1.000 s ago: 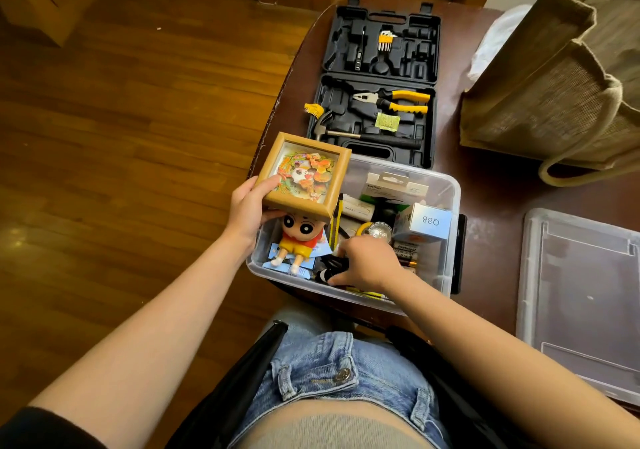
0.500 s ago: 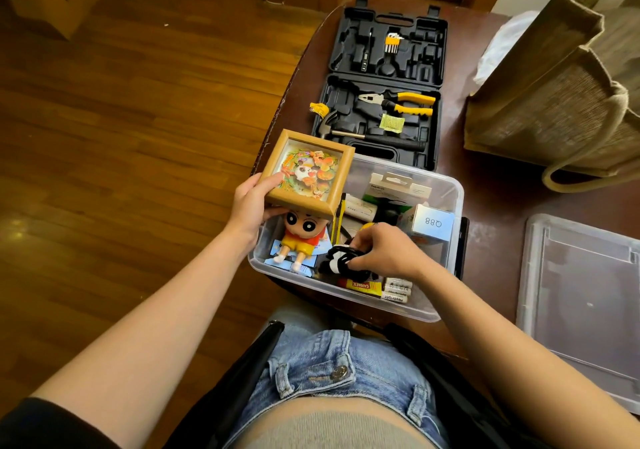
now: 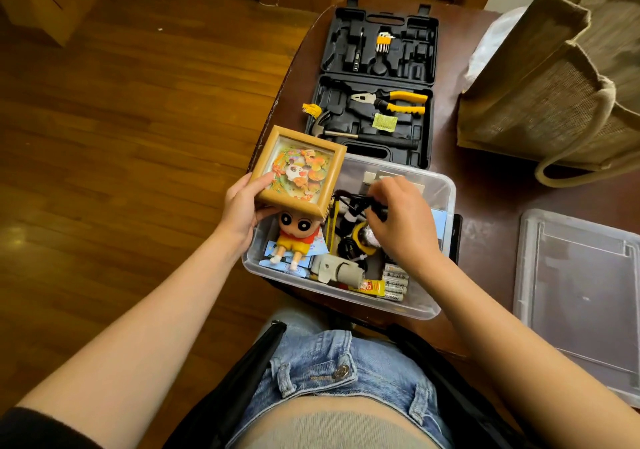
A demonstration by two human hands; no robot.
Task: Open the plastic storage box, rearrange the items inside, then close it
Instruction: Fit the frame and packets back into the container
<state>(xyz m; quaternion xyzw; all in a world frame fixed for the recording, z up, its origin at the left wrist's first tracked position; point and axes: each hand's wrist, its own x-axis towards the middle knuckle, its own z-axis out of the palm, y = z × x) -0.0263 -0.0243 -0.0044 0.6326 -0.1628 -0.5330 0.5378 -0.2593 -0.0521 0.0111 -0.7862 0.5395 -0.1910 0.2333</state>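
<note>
head view: clear plastic storage box (image 3: 445, 185) sits open at the near edge of the dark brown table (image 3: 491, 199), its clear flat lid (image 3: 581, 296) lying apart on the table to the right. left hand (image 3: 242, 206) grips the near left corner of a tan wooden picture frame with colourful paper art (image 3: 299, 170), held tilted above the box's left end. right hand (image 3: 398, 220) is over the middle of the box, fingers curled, pinching a tangled black cord (image 3: 349, 201) raised above the contents. inside the box, left part: cartoon boy figurine in red shirt and yellow shorts (image 3: 292, 241), lying on blue paper packets. near wall: grey-white plastic fitting (image 3: 337, 268), yellow tube (image 3: 370, 287), row of batteries (image 3: 394, 282) just beside it. beyond the box, touching its far side: open black plastic tool case (image 3: 377, 85) holding yellow-handled pliers (image 3: 394, 100) and a hammer (image 3: 346, 133). brown woven jute bag (image 3: 554, 85) stands at the table's far right.
</note>
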